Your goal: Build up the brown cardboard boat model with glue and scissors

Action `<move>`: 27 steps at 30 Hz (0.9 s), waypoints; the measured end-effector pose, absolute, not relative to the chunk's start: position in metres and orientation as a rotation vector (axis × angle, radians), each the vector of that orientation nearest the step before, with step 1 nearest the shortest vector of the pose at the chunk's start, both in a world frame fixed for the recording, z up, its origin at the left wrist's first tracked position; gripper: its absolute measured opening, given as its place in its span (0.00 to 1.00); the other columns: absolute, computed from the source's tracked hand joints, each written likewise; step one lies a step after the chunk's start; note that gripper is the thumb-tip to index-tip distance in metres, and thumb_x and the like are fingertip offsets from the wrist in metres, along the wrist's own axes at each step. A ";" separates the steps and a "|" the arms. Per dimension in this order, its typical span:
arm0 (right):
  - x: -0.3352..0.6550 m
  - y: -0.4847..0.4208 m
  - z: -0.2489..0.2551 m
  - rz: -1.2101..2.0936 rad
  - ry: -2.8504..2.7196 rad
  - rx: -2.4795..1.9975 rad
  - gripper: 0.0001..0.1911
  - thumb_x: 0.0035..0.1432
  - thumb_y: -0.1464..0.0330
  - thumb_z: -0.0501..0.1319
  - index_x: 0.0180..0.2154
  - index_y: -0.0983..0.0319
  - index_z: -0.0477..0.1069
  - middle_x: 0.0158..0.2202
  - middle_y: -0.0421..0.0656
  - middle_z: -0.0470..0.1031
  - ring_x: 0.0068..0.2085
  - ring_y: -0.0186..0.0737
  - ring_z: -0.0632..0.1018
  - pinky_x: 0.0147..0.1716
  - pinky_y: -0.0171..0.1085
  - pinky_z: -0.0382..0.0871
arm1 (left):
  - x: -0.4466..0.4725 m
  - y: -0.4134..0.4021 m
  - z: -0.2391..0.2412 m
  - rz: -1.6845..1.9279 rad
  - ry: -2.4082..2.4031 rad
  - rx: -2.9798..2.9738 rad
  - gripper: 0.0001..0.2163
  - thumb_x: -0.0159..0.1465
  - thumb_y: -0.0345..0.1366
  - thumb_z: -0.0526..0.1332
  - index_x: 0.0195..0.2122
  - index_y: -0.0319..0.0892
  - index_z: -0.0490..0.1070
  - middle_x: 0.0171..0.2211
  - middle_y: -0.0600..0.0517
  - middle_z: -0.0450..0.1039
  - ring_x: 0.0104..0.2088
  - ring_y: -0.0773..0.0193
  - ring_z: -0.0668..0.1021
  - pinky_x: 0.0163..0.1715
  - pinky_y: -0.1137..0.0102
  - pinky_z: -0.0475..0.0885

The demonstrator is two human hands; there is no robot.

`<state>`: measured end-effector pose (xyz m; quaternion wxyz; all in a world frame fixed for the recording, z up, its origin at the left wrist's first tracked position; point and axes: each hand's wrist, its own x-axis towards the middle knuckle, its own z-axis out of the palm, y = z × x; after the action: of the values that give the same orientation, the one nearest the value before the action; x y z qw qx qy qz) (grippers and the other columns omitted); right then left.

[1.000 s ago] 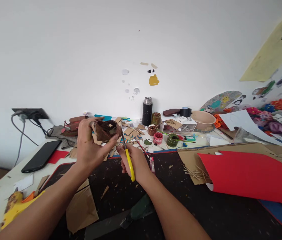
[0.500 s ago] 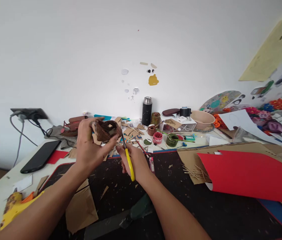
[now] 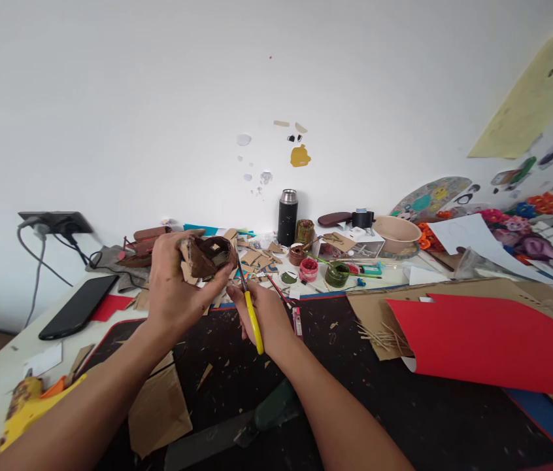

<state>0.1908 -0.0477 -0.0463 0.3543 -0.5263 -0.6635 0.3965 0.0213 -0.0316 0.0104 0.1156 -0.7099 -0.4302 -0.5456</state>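
My left hand (image 3: 176,278) is closed around a brown-painted cardboard piece (image 3: 202,257), hollow with an open top, fingers behind it and thumb along its near side. In my right hand (image 3: 267,314) is a pair of scissors (image 3: 254,324) with a yellow handle. Their dark blades point up and away, right beside the right edge of the brown piece; I cannot tell whether they touch it. Most of my right fingers are hidden under the hand. Below both hands lies a black mat (image 3: 335,366) strewn with small scraps.
Paint jars (image 3: 338,275) and a black flask (image 3: 287,219) stand near the wall among cardboard scraps. Red paper (image 3: 492,340) lies on cardboard to the right. A phone (image 3: 80,306) and yellow glue gun (image 3: 36,405) are left. A dark green-handled tool (image 3: 276,409) lies in front.
Both hands hold almost the same pose, with the scissors still beside the brown piece. The view has shifted very slightly.
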 end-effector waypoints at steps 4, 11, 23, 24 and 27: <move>0.191 -0.047 -0.045 1.022 -1.720 -1.389 0.27 0.71 0.40 0.60 0.42 0.57 0.78 0.23 0.41 0.74 0.28 0.45 0.80 0.29 0.37 0.64 | 0.022 -0.032 0.011 -1.602 -1.276 -2.083 0.22 0.63 0.40 0.73 0.55 0.49 0.69 0.50 0.45 0.73 0.53 0.43 0.77 0.55 0.46 0.74; 0.191 -0.048 -0.041 0.914 -1.769 -1.442 0.27 0.74 0.42 0.57 0.40 0.58 0.78 0.26 0.45 0.76 0.31 0.48 0.80 0.31 0.38 0.63 | 0.023 -0.032 0.011 -1.597 -1.316 -2.080 0.20 0.63 0.41 0.72 0.53 0.49 0.68 0.48 0.47 0.73 0.52 0.45 0.77 0.54 0.51 0.74; 0.189 -0.045 -0.045 0.763 -1.843 -1.537 0.21 0.78 0.53 0.57 0.40 0.59 0.79 0.35 0.49 0.82 0.38 0.49 0.83 0.37 0.39 0.64 | 0.019 -0.028 0.006 -1.646 -1.395 -2.027 0.25 0.62 0.45 0.74 0.56 0.50 0.67 0.51 0.46 0.75 0.51 0.44 0.79 0.53 0.49 0.76; 0.189 -0.045 -0.045 0.765 -1.846 -1.544 0.20 0.78 0.53 0.57 0.41 0.60 0.79 0.35 0.50 0.83 0.38 0.50 0.83 0.37 0.39 0.65 | 0.019 -0.028 0.006 -1.647 -1.396 -2.021 0.25 0.62 0.45 0.74 0.56 0.50 0.68 0.50 0.46 0.75 0.50 0.44 0.79 0.52 0.48 0.76; 0.189 -0.046 -0.043 0.754 -1.858 -1.552 0.19 0.78 0.55 0.58 0.42 0.60 0.80 0.37 0.51 0.84 0.39 0.50 0.84 0.38 0.40 0.65 | 0.019 -0.028 0.006 -1.646 -1.405 -2.020 0.24 0.61 0.45 0.74 0.55 0.51 0.68 0.48 0.46 0.74 0.49 0.44 0.79 0.50 0.48 0.77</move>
<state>0.1889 -0.0458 -0.0430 0.2986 -0.5842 -0.6993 0.2837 0.0190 -0.0279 0.0058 0.0907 -0.6795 -0.4726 -0.5539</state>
